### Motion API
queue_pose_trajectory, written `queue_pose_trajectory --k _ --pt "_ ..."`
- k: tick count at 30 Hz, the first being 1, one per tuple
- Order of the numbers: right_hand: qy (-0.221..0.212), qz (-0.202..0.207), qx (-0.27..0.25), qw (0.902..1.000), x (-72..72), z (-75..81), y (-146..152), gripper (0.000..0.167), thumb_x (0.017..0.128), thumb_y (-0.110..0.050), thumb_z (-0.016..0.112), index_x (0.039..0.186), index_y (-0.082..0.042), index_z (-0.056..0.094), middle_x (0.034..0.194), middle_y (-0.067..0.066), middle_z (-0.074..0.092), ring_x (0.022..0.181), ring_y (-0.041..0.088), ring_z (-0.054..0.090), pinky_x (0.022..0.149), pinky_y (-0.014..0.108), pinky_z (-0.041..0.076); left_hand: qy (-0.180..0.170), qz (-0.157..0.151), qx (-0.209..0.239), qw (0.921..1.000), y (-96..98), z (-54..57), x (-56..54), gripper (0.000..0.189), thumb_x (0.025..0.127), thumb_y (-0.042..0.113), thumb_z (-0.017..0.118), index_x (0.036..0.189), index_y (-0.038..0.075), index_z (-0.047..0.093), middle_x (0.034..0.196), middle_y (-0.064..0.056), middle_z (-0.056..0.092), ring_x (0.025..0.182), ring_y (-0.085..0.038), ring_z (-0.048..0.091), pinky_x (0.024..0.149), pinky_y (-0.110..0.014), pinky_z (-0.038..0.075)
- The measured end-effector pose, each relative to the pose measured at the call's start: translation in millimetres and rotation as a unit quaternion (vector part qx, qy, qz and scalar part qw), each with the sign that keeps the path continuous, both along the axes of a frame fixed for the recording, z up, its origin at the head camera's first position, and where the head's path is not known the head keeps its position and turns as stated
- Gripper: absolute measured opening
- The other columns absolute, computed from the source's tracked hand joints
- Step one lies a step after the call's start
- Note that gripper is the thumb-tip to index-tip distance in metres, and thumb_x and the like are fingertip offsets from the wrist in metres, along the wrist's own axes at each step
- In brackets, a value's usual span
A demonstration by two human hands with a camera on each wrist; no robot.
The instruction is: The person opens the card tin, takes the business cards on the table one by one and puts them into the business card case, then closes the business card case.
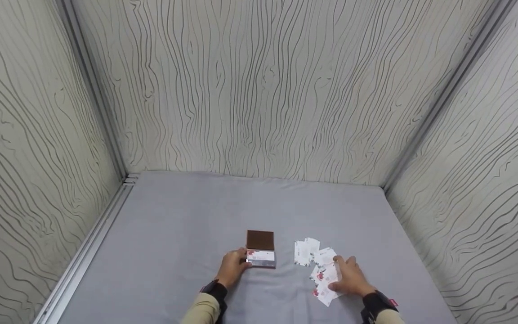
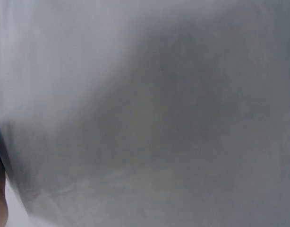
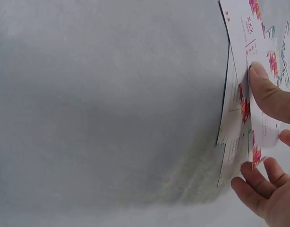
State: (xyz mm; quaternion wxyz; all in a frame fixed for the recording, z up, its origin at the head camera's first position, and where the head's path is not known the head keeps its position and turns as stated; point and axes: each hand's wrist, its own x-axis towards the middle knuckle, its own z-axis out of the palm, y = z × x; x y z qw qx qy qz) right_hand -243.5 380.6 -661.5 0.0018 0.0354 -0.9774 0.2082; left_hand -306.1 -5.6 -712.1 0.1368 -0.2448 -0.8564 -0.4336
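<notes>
- Box [image 1: 263, 265] sits open on the grey cloth [image 1: 182, 220], in front of the person, between the hands. Brown lid [image 1: 260, 240] lies folded back on the far side.
- White cards with red print [image 1: 261, 255] lie in the near half; their long axis runs left to right.
- Left hand [image 1: 232, 268] is at the box's left end, fingers and thumb bent about that edge, gripping it. Left wrist view adds little: cloth, plus a sliver of hand at the border.
- Loose cards [image 1: 304, 253] lie to the right of the box, overlapping in an uneven spread, turned several ways. A strip of cloth separates them from it.
- Right hand [image 1: 349, 275] is over the near right part of the spread, pinching one card [image 3: 266, 124] between thumb and index finger; the other fingers curl loosely below. Whether that card is off the pile, cannot tell.
- Pinched card's long axis stands close to upright in the right wrist view; its exact angle to the box is partly covered by the hand.
- Key relation: box lies left and slightly farther out from the pinched card. Right hand is nearer the spread, left hand nearer the box. Judgement: carrying a card across would need leftward travel, probably with a turn to match the stack.
</notes>
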Motion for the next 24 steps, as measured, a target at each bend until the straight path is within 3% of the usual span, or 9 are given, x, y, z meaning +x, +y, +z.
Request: queue_pose_trajectory --k 6,15,20,24 --pt "0.008 0.021 -0.017 0.9996 0.5 1.3 0.7 0.085 0.058 -0.022 0.094 0.13 0.001 0.055 0.099 0.012 0.04 0.087 0.027 0.043 0.074 0.043 0.043 0.011 -0.005 -0.001 0.9999 -0.4 -0.6 -0.7 0.02 0.076 0.003 0.079 0.093 -0.006 0.074 0.106 -0.02 0.071 0.1 -0.037 0.067 0.09 -0.049 0.053" --pt "-0.005 0.019 -0.019 0.9996 1.8 -0.4 -1.2 0.072 0.064 -0.017 0.091 0.126 -0.001 0.057 0.105 0.013 0.045 0.098 0.031 0.046 0.083 0.054 0.048 0.036 -0.011 0.008 0.9993 -0.1 -4.3 -3.2 0.02 0.074 0.002 0.08 0.092 -0.005 0.075 0.099 -0.018 0.072 0.093 -0.035 0.068 0.084 -0.047 0.054" --pt "0.025 0.042 -0.029 0.9984 2.6 0.3 -0.2 0.045 0.079 -0.003 0.078 0.12 -0.001 0.059 0.102 0.011 0.047 0.093 0.03 0.049 0.079 0.053 0.048 0.029 -0.006 0.009 0.9995 0.9 -4.2 -2.5 0.022 0.075 0.003 0.079 0.094 -0.006 0.073 0.097 -0.017 0.071 0.09 -0.033 0.068 0.081 -0.047 0.054" --pt "0.071 0.067 -0.037 0.9945 3.0 -0.2 1.2 0.028 0.085 0.012 0.063 0.109 -0.002 0.059 0.095 0.007 0.048 0.085 0.024 0.052 0.076 0.046 0.05 0.017 -0.001 0.008 0.9998 1.5 -3.6 -1.9 0.024 0.075 0.003 0.079 0.096 -0.006 0.073 0.096 -0.016 0.071 0.089 -0.033 0.067 0.081 -0.047 0.054"
